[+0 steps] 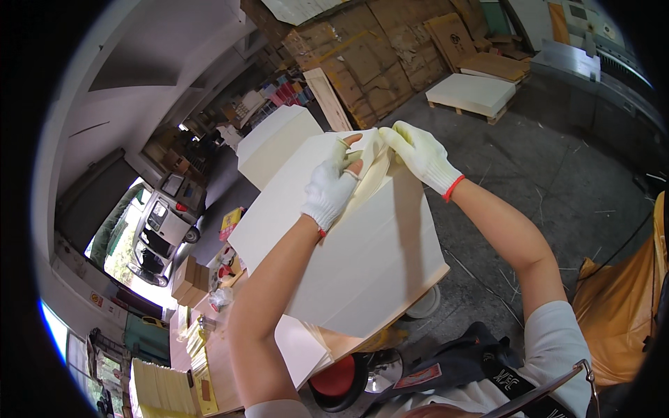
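A tall stack of large off-white paper sheets (366,261) stands in front of me, its side edges facing me. At its far right corner, my right hand (421,155) is closed in a pinch on the lifted, bent edge of some sheets (375,171). Beside that bend, my left hand (329,184) rests on the stack with its fingers apart, the bare fingertips near the raised paper. Both hands wear white knit gloves with red cuffs; the left one leaves some fingertips uncovered. How many sheets are pinched cannot be made out.
Another pale stack (279,143) stands just beyond. A low stack on a wooden pallet (467,96) lies at the far right. Small boxes (189,280) sit on a table at left, near a parked van (167,219). An orange cover (620,306) hangs at right.
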`<state>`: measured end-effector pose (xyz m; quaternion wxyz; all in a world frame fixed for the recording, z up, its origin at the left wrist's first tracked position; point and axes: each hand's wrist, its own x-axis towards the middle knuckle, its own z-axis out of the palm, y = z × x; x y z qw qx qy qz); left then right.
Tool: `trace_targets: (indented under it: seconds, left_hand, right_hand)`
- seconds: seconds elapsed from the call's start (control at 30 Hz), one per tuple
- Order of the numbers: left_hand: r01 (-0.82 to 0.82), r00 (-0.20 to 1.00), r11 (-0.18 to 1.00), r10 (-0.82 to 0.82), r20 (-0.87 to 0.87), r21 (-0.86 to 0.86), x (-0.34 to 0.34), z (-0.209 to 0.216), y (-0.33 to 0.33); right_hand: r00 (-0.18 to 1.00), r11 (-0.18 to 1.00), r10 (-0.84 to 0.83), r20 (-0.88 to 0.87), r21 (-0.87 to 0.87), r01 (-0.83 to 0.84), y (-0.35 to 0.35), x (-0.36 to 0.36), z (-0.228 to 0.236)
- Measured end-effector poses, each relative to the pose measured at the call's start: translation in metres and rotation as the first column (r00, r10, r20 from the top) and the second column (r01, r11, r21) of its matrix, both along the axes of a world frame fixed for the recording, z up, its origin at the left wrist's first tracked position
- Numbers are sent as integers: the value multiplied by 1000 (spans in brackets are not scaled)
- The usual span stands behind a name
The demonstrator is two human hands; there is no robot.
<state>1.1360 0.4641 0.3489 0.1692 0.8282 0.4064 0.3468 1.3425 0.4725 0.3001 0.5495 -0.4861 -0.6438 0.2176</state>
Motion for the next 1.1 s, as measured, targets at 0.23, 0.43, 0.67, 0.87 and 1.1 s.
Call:
trace_targets:
  seconds: [0.23, 0.43, 0.67, 0.87, 1.1]
  left_hand:
    - [-10, 995, 996, 1, -101, -94, 6, 3, -6]
    - [-6, 996, 995, -3, -92, -101, 3, -2, 0]
    - [-7, 995, 999, 12, -97, 50, 2, -3, 0]
    - [-130, 960, 986, 99, -261, -101, 13, 10, -12]
    - [-70, 963, 995, 47, -264, -78, 13, 11, -17]
  right_hand:
    - [1000, 1000, -26, 7, 11, 26, 5, 1, -5]
    - [999, 999, -30, 10, -10, 30, 0, 0, -2]
    - [1000, 999, -21, 20, -40, 22, -1, 2, 2]
    - [999, 999, -46, 27, 4, 46, 0, 1, -3]
    - [999, 1000, -30, 11, 7, 30, 3, 5, -5]
